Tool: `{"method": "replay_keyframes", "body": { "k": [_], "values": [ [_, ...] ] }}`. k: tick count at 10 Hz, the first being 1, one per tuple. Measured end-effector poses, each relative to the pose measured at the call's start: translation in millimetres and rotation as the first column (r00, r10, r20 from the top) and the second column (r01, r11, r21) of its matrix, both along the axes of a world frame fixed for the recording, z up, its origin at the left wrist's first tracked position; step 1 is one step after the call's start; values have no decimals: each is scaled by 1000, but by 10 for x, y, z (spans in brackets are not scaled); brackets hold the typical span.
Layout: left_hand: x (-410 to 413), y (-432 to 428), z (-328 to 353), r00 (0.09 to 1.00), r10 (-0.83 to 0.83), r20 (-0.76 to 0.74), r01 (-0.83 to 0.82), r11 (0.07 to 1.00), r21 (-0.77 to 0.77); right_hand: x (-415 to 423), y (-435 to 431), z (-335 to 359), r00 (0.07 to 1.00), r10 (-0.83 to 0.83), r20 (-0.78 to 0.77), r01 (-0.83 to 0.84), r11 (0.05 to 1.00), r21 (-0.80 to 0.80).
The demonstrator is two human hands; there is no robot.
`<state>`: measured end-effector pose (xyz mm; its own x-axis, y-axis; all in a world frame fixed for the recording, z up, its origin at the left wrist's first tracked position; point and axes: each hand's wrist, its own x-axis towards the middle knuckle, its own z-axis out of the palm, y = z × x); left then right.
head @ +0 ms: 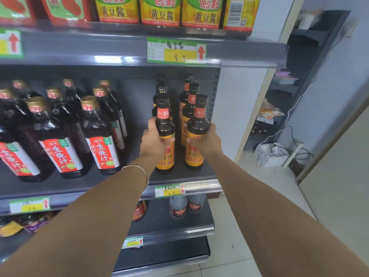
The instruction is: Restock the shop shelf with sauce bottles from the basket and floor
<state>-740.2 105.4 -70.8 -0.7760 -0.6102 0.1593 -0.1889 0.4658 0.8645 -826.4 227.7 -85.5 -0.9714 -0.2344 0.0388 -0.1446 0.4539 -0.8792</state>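
Sauce bottles (165, 134) and (196, 132) are standing at the shelf (179, 174) front, each being gripped around its body by the left hand (154, 139) and right hand (206, 141), best slid back upright, labels outward, before letting go.

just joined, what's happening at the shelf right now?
A person is restocking. The left hand grips one orange-labelled sauce bottle and the right hand grips another, both upright at the front of the middle shelf, at the heads of two short rows of matching bottles. Larger red-labelled bottles fill the shelf to the left, with an empty gap between. Whether the two held bottles already rest on the shelf is hard to tell.
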Motion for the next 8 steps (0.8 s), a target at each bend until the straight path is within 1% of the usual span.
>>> {"method": "replay_keyframes", "body": {
  "k": [2,3,4,5,6,7,8],
  "values": [
    [-11,25,3,1000,29,0,-29,1000,-3,-50,33,-12,1000,19,16,-20,1000,4],
    [-5,13,-4,1000,14,-1,-14,1000,5,-58,35,-19,999,40,23,-39,999,-21],
    [1,17,1,1000,-10,-2,10,999,45,-35,54,-23,997,69,29,-68,997,-38],
    [60,34,37,999,-18,26,17,998,53,-9,99,-18,996,81,42,-80,997,-20],
    [151,43,135,998,-3,66,1,1000,23,37,171,62,996,87,28,-88,996,33],
    [286,32,232,995,21,94,-17,999,-49,113,247,142,992,123,18,-124,991,57],
    [445,45,327,991,33,128,-20,995,-98,229,348,240,992,127,5,-127,988,89]
  ]
}}
